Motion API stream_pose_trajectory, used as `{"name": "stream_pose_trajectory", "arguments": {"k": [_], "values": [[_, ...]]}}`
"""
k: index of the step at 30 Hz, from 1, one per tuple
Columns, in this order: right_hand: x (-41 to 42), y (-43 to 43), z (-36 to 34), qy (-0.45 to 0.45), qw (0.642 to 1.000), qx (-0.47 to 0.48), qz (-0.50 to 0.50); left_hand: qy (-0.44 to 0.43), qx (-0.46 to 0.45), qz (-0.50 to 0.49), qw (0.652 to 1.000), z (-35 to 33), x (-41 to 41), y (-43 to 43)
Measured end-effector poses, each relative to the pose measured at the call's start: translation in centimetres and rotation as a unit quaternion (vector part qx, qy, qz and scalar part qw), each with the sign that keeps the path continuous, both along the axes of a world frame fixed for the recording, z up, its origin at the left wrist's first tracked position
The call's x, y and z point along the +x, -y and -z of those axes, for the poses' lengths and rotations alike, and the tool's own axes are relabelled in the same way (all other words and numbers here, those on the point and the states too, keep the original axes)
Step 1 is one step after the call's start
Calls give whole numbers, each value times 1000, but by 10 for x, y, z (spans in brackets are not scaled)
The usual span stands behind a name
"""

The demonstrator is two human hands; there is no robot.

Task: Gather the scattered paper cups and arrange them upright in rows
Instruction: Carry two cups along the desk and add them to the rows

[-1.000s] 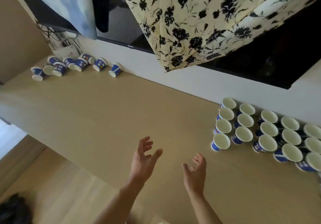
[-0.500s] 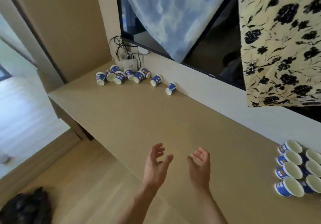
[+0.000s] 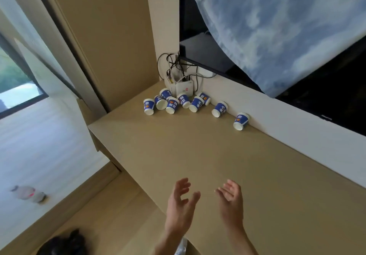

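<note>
Several blue-and-white paper cups lie scattered in the far left corner of the tan table (image 3: 198, 155). A tight cluster (image 3: 172, 104) sits in front of a white box, with the leftmost cup (image 3: 149, 106) near the table's left edge. Two more cups lie apart along the white ledge, one (image 3: 219, 109) closer to the cluster and one (image 3: 241, 121) further right. My left hand (image 3: 181, 205) and my right hand (image 3: 230, 201) hover over the near part of the table, fingers spread, palms facing each other, holding nothing. Both hands are far from the cups.
A white box with tangled cables (image 3: 183, 84) stands in the corner behind the cups. A white ledge (image 3: 297, 128) runs along the table's back under a dark screen draped with a blue cloth (image 3: 277, 27). The table's left edge drops to the floor.
The view has swung left: the upright rows of cups at the right have left the frame and the scattered corner cups appear nearer. Both hands stay empty and spread.
</note>
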State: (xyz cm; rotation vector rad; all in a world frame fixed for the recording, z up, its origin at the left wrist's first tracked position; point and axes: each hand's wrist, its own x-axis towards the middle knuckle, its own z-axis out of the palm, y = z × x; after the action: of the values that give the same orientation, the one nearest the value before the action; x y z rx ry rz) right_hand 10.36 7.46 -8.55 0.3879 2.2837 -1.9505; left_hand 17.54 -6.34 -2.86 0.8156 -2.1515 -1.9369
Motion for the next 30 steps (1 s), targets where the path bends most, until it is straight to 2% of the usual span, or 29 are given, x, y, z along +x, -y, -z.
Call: {"name": "stream_pose_trajectory", "arguments": {"k": [4, 7, 14, 21, 25, 30], "values": [[-47, 31, 10, 38, 999, -1, 25, 14, -23, 30, 999, 0, -50, 44], [-86, 46, 5, 29, 998, -4, 58, 11, -36, 60, 997, -7, -92, 70], [-158, 49, -4, 51, 989, 14, 136, 37, -39, 164, 985, 3, -192, 90], [-226, 45, -8, 43, 969, 87, 228, 58, -58, 260, 962, 24, -319, 95], [-280, 44, -1, 80, 960, 117, 243, 59, -127, 294, 946, 39, -405, 87], [-336, 35, 20, 115, 944, 211, 227, 61, -240, 337, 908, 65, -496, 65]]}}
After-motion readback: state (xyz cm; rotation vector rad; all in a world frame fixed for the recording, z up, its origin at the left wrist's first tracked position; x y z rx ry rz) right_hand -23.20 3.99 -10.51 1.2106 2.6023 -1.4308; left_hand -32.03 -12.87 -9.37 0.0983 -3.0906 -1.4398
